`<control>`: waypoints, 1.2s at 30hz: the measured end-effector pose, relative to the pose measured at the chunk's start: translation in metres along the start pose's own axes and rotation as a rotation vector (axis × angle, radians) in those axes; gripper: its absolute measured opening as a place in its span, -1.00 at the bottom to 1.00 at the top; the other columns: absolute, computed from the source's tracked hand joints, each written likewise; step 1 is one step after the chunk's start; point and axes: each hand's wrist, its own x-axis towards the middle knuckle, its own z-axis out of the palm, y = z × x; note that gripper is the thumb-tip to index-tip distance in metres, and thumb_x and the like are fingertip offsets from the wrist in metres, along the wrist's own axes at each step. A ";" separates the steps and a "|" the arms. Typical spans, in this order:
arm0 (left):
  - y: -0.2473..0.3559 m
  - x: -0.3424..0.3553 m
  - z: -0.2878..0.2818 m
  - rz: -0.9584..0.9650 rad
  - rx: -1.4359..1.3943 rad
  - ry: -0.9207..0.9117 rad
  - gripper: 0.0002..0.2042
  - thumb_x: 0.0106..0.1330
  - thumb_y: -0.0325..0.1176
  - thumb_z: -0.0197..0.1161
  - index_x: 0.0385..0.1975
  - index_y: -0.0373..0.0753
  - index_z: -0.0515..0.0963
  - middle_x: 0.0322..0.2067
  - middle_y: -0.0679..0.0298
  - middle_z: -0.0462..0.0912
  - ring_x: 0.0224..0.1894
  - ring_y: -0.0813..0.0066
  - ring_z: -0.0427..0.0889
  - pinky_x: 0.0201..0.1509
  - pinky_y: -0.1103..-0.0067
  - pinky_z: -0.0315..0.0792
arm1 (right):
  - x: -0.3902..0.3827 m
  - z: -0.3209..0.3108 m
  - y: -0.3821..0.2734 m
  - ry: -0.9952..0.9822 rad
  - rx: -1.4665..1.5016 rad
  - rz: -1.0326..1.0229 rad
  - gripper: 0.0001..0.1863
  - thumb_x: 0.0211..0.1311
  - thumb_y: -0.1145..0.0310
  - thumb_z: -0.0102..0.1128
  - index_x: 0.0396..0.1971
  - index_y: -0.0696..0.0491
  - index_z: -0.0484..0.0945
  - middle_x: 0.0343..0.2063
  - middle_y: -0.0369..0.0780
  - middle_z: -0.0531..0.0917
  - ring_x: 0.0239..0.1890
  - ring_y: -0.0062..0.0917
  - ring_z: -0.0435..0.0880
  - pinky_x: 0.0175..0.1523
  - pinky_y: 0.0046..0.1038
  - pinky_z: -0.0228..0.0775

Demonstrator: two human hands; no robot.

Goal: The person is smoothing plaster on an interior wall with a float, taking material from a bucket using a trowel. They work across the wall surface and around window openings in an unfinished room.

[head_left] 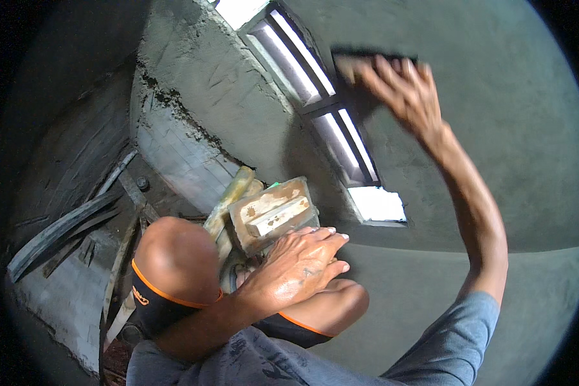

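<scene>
My right hand (408, 93) is raised to the grey plastered wall (495, 128), its fingers curled over a dark, flat rectangular plastering float (374, 53). Motion blurs the float, and my fingers and palm hide much of it. It lies against the plaster beside a slanted row of vent openings (315, 96). Over my bent knees, my left hand (299, 264) hangs with its fingers loosely extended and holds nothing that I can see. Just beyond its knuckles is a second float (273, 215), a worn rectangular board with a pale bar handle facing up.
Bright light comes through the vent openings and a square hole (378, 204) below them. A yellowish piece of wood or tube (228, 199) lies beside the second float. Old curved strips (64, 231) and boards are piled at the left. Rough, broken plaster (193, 122) edges the wall.
</scene>
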 end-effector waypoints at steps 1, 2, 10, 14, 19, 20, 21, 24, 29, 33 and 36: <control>0.004 0.000 -0.003 -0.015 -0.006 -0.016 -0.58 0.39 -0.15 0.29 0.10 -0.34 0.58 0.13 -0.09 0.63 0.14 -0.08 0.62 0.25 0.20 0.47 | 0.039 0.006 0.018 0.046 -0.012 0.026 -0.33 0.31 0.35 0.14 0.43 -0.33 0.34 0.16 -0.22 0.55 0.12 -0.30 0.55 0.14 -0.11 0.46; 0.007 0.000 -0.004 -0.024 -0.019 -0.036 -0.58 0.39 -0.15 0.28 0.09 -0.34 0.58 0.13 -0.09 0.63 0.15 -0.07 0.61 0.25 0.20 0.46 | 0.075 0.005 0.034 0.141 -0.004 0.021 -0.40 0.28 0.38 0.20 0.34 -0.30 0.44 0.07 -0.23 0.61 0.13 -0.33 0.58 0.21 -0.14 0.43; -0.001 0.009 0.001 -0.039 -0.004 0.016 -0.53 0.36 -0.07 0.35 0.13 -0.26 0.62 0.12 -0.08 0.65 0.20 -0.07 0.60 0.29 0.19 0.45 | 0.108 -0.004 0.039 -0.592 0.459 0.147 -0.47 0.21 0.35 0.42 0.20 -0.28 0.57 0.03 -0.28 0.73 0.10 -0.37 0.66 0.23 -0.19 0.46; -0.009 0.009 0.000 -0.038 0.008 0.021 -0.53 0.33 -0.08 0.38 0.12 -0.27 0.62 0.10 -0.08 0.67 0.18 -0.07 0.62 0.28 0.18 0.46 | 0.006 -0.058 -0.025 -0.781 0.288 -0.053 -0.65 0.34 0.43 0.19 0.06 -0.27 0.66 -0.20 -0.28 0.76 0.13 -0.35 0.62 0.22 -0.20 0.38; -0.012 0.007 0.008 0.074 -0.039 0.069 -0.56 0.32 -0.16 0.40 0.10 -0.29 0.62 0.05 -0.09 0.68 0.14 -0.09 0.64 0.25 0.17 0.47 | -0.131 -0.115 -0.059 -1.154 0.394 -0.036 -0.63 0.47 0.28 0.16 0.20 -0.33 0.65 -0.19 -0.34 0.77 -0.03 -0.50 0.55 0.12 -0.34 0.31; -0.012 0.007 0.007 0.076 -0.042 0.071 -0.56 0.31 -0.17 0.41 0.10 -0.29 0.62 0.04 -0.10 0.68 0.13 -0.09 0.64 0.24 0.17 0.47 | -0.138 -0.123 -0.054 -1.166 0.439 -0.013 -0.62 0.48 0.31 0.09 0.21 -0.31 0.64 -0.15 -0.32 0.77 -0.01 -0.48 0.56 0.12 -0.31 0.32; -0.011 0.007 0.005 0.077 -0.044 0.075 -0.57 0.31 -0.18 0.41 0.09 -0.29 0.62 0.04 -0.10 0.69 0.13 -0.09 0.64 0.24 0.17 0.47 | -0.143 -0.128 -0.049 -1.175 0.484 0.009 -0.61 0.49 0.33 0.03 0.21 -0.29 0.64 -0.12 -0.30 0.77 0.02 -0.45 0.58 0.13 -0.29 0.32; -0.008 0.005 0.002 0.077 -0.035 0.051 -0.57 0.29 -0.20 0.43 0.09 -0.30 0.62 0.01 -0.11 0.70 0.11 -0.10 0.65 0.23 0.17 0.48 | -0.155 -0.126 -0.043 -0.761 0.361 0.114 -0.51 0.37 0.36 0.12 0.28 -0.31 0.53 0.10 -0.33 0.66 -0.01 -0.47 0.54 0.10 -0.27 0.34; -0.013 0.002 -0.002 0.039 0.030 0.030 -0.55 0.28 -0.20 0.44 0.10 -0.31 0.61 0.01 -0.11 0.70 0.14 -0.08 0.65 0.24 0.17 0.48 | -0.167 -0.097 -0.071 -0.533 0.282 0.195 -0.45 0.34 0.35 0.14 0.33 -0.27 0.45 0.15 -0.28 0.62 -0.07 -0.40 0.57 0.04 -0.26 0.38; -0.011 0.005 0.015 0.053 0.062 0.002 -0.55 0.30 -0.19 0.43 0.11 -0.30 0.61 0.02 -0.08 0.70 0.15 -0.04 0.65 0.27 0.19 0.47 | -0.242 -0.128 -0.123 -0.828 0.506 0.229 -0.48 0.29 0.33 0.21 0.27 -0.24 0.50 0.04 -0.23 0.69 -0.12 -0.41 0.58 -0.01 -0.29 0.37; 0.002 0.008 -0.001 0.068 0.095 -0.052 -0.56 0.33 -0.22 0.42 0.14 -0.29 0.59 0.08 -0.06 0.69 0.19 -0.03 0.65 0.29 0.25 0.48 | -0.256 -0.164 -0.145 -0.581 0.464 0.640 -0.45 0.22 0.39 0.36 0.24 -0.16 0.51 -0.02 -0.19 0.72 -0.12 -0.31 0.62 0.00 -0.22 0.42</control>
